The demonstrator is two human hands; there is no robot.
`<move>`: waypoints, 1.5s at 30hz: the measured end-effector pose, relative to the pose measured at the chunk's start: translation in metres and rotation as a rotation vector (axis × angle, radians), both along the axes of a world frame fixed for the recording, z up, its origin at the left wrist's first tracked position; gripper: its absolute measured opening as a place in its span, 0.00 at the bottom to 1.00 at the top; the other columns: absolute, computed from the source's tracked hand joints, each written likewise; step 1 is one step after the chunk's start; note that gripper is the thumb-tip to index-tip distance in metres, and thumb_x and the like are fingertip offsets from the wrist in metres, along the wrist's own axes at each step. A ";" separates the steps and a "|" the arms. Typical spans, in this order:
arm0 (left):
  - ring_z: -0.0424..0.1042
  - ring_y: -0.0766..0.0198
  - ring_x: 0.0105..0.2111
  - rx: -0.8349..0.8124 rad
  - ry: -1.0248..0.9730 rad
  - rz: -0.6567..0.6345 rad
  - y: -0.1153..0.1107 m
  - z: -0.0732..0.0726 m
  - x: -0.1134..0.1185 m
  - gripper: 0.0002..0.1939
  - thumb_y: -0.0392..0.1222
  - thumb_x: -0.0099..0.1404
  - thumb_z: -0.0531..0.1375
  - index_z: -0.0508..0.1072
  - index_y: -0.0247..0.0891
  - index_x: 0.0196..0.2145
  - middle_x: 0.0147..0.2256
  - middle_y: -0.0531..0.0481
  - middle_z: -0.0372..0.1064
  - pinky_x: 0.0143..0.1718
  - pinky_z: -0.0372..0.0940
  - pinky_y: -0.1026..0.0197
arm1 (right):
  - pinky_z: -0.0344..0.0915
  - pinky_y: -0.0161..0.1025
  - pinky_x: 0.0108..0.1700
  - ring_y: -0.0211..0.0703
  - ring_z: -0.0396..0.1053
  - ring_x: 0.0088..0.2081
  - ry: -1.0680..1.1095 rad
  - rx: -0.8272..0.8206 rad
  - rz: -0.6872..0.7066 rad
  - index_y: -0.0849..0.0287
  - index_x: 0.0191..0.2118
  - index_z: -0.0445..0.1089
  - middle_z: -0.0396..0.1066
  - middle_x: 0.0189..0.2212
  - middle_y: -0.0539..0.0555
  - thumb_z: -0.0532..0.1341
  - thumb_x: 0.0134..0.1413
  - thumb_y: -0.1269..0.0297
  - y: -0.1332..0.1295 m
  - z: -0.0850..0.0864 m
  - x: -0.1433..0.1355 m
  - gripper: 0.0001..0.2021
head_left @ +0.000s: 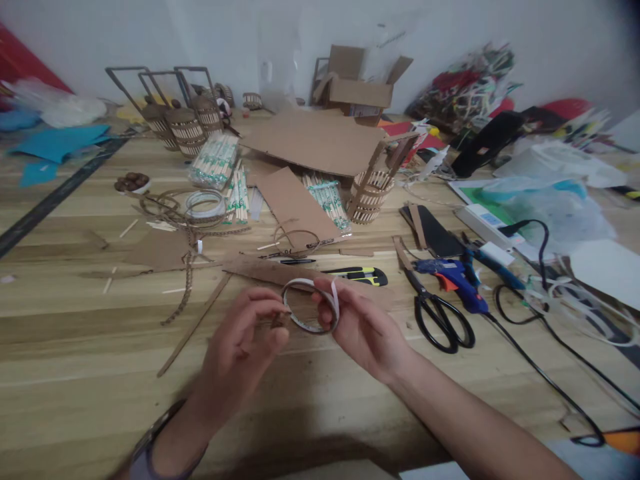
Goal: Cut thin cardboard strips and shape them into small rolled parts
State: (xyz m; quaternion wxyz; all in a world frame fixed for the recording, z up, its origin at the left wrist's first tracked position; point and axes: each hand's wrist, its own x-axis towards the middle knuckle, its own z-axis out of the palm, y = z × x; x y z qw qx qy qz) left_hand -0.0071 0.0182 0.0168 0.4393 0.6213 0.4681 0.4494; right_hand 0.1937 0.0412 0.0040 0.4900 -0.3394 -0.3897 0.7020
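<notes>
My right hand (367,327) is closed round the right side of a thin roll of white tape (306,329), held upright over the table. A loose white end sticks up near my fingers. My left hand (243,337) is at the roll's left side, its index fingertip at the rim. Between its thumb and fingers shows a small brown piece (281,321), too blurred to name. Just behind the roll lie a cardboard strip (255,267) and a yellow-black utility knife (357,275).
Black-handled scissors (443,325) and a blue glue gun (457,283) with its cord lie at right. Behind are a stick-covered bucket model (370,197), packs of wooden sticks (215,159), cardboard sheets (320,141) and coiled brown cord (163,205). A bowl of brown balls (133,183) stands left.
</notes>
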 end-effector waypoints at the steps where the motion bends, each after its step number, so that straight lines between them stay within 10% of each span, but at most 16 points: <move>1: 0.68 0.55 0.46 -0.008 0.029 -0.062 -0.003 0.001 0.003 0.08 0.47 0.66 0.61 0.75 0.44 0.40 0.46 0.47 0.68 0.48 0.65 0.58 | 0.68 0.42 0.41 0.48 0.71 0.42 -0.016 -0.007 -0.014 0.56 0.49 0.74 0.75 0.45 0.60 0.60 0.55 0.52 -0.002 -0.001 -0.001 0.19; 12: 0.71 0.54 0.46 -0.025 0.329 -0.306 -0.012 -0.004 0.013 0.10 0.45 0.68 0.58 0.74 0.40 0.43 0.46 0.44 0.71 0.48 0.66 0.54 | 0.66 0.51 0.55 0.50 0.69 0.56 -0.241 0.124 0.105 0.51 0.57 0.67 0.71 0.55 0.57 0.59 0.58 0.64 -0.005 -0.003 0.000 0.20; 20: 0.69 0.52 0.47 0.137 0.529 -0.291 -0.012 -0.015 0.012 0.07 0.39 0.67 0.58 0.72 0.40 0.43 0.46 0.43 0.70 0.49 0.66 0.51 | 0.61 0.44 0.43 0.45 0.69 0.41 -1.190 1.229 -0.383 0.50 0.47 0.72 0.74 0.39 0.53 0.63 0.57 0.73 -0.002 0.008 0.013 0.13; 26: 0.69 0.52 0.44 0.245 0.645 -0.247 -0.013 -0.016 0.014 0.05 0.34 0.66 0.58 0.72 0.39 0.40 0.42 0.45 0.70 0.46 0.68 0.49 | 0.55 0.43 0.42 0.43 0.67 0.38 -1.380 1.417 -0.420 0.54 0.40 0.73 0.75 0.33 0.50 0.64 0.58 0.71 -0.001 0.007 0.009 0.06; 32: 0.69 0.53 0.42 0.355 0.685 -0.235 -0.012 -0.015 0.016 0.05 0.33 0.66 0.57 0.71 0.39 0.40 0.40 0.46 0.71 0.44 0.69 0.49 | 0.53 0.44 0.42 0.43 0.64 0.37 -1.442 1.320 -0.315 0.55 0.36 0.72 0.73 0.34 0.51 0.61 0.59 0.72 -0.001 0.008 0.008 0.05; 39: 0.71 0.56 0.42 0.495 0.623 -0.187 -0.019 -0.008 0.015 0.05 0.38 0.71 0.54 0.70 0.40 0.41 0.41 0.46 0.72 0.49 0.67 0.52 | 0.58 0.43 0.40 0.44 0.66 0.38 -1.010 0.789 -0.137 0.56 0.31 0.70 0.68 0.33 0.51 0.60 0.51 0.74 0.007 0.007 0.013 0.06; 45: 0.68 0.52 0.51 0.420 0.543 -0.074 -0.009 -0.014 0.008 0.07 0.39 0.69 0.58 0.73 0.41 0.44 0.50 0.42 0.68 0.54 0.64 0.48 | 0.59 0.45 0.46 0.45 0.65 0.40 -0.718 0.512 -0.373 0.54 0.30 0.73 0.65 0.34 0.51 0.62 0.54 0.70 0.022 0.014 0.030 0.05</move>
